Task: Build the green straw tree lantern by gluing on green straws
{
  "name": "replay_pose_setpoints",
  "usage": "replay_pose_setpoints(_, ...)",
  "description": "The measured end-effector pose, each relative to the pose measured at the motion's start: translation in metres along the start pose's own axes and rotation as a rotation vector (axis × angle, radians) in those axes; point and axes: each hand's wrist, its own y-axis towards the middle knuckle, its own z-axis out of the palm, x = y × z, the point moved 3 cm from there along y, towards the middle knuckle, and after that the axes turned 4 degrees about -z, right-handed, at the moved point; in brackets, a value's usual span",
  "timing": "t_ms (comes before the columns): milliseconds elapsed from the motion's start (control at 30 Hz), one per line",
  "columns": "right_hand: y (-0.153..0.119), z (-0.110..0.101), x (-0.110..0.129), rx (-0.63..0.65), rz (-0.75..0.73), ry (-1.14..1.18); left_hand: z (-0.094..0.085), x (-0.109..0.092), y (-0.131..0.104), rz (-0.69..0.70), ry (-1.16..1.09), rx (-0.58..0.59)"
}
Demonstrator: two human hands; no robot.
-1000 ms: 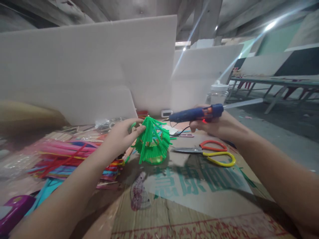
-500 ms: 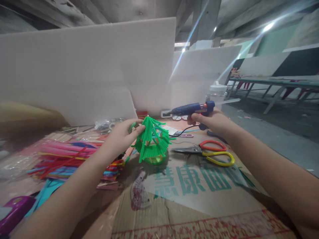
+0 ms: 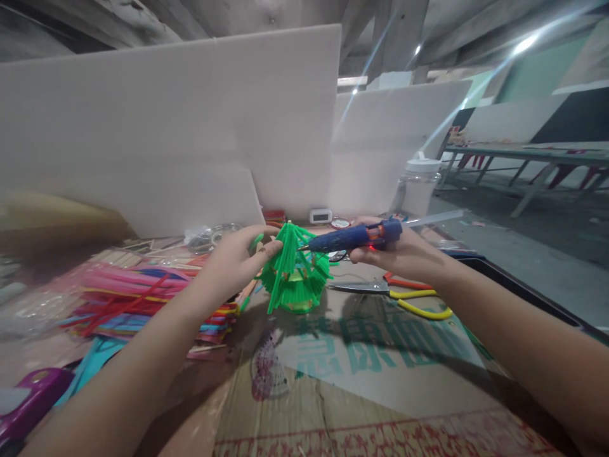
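A green pipe-cleaner model, shaped like a tiered, pointed roof, stands on the cardboard. My left hand grips it by its upper left side, thumb in front. In my right hand is a blue hot glue gun, with a clear glue stick jutting from its back. The gun's nozzle points left and reaches the sloping strands near the model's top; whether it touches them I cannot tell. Scissors with red and yellow handles lie below the glue gun, partly behind my right wrist.
Colourful pipe cleaners are heaped at left, near a purple tool. A clear protractor lies on the cardboard. Behind stand a small white digital display, a lidded plastic bottle and white boards.
My right hand has brought the glue gun left and down, so its nozzle is now at the green model. My left hand keeps its hold on the model.
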Motion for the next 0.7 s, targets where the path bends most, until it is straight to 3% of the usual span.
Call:
replay_pose_setpoints(200, -0.0007, 0.0001, -0.0024, -0.015, 0.059, -0.014, -0.0016, -0.0019, -0.0006, -0.009, 0.029, -0.008)
replay_pose_setpoints(700, -0.0004, 0.0008, -0.0089, -0.072, 0.048, -0.042, -0.0002, 0.0003, -0.0005, 0.007, 0.042, -0.022)
